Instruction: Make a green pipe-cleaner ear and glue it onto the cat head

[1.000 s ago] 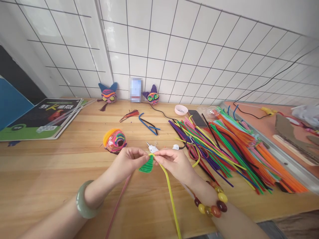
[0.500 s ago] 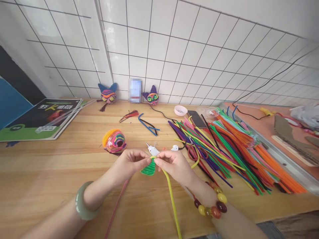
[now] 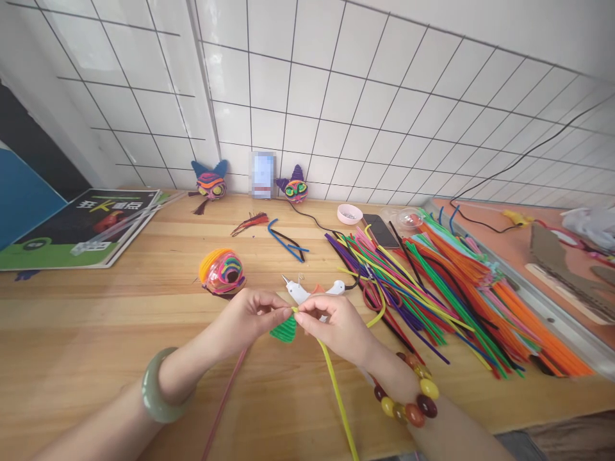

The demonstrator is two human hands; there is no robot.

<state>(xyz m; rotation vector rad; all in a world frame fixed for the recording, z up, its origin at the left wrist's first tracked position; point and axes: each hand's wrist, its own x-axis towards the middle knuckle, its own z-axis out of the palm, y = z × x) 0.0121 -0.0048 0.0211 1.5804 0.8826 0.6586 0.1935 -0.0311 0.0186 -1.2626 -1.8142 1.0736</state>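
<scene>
Green ribbed piece point(image 3: 283, 331) hangs just below the meeting fingertips, above the near middle of the wooden table point(image 3: 120, 333). Left hand point(image 3: 254, 314) pinches at its upper end between thumb and forefinger; right hand point(image 3: 339, 323) grips a yellow stem point(image 3: 339, 390) there, thumb against forefinger, and the tips of both hands almost touch. A short bit of yellow shows between them, and a long tail runs down from beneath the right palm toward the near edge. The step in hand looks like working the yellow stem onto the top of the green; exactly how the two are joined is hidden by the fingers. As I judge it, the next move calls for a firm left pinch and a loose tail for the right hand to guide.

Just beyond the fingers lies a white glue gun point(image 3: 298, 294), partly covered by the right hand; its metal tip could get in the way. A pink strand point(image 3: 225, 400) runs under the left wrist. Beyond that wrist sits a decorated ball point(image 3: 223, 272). To the right, red-handled scissors point(image 3: 369, 296) rest among a spread of coloured stems point(image 3: 432, 307), whose near ends might snag the right forearm.
</scene>
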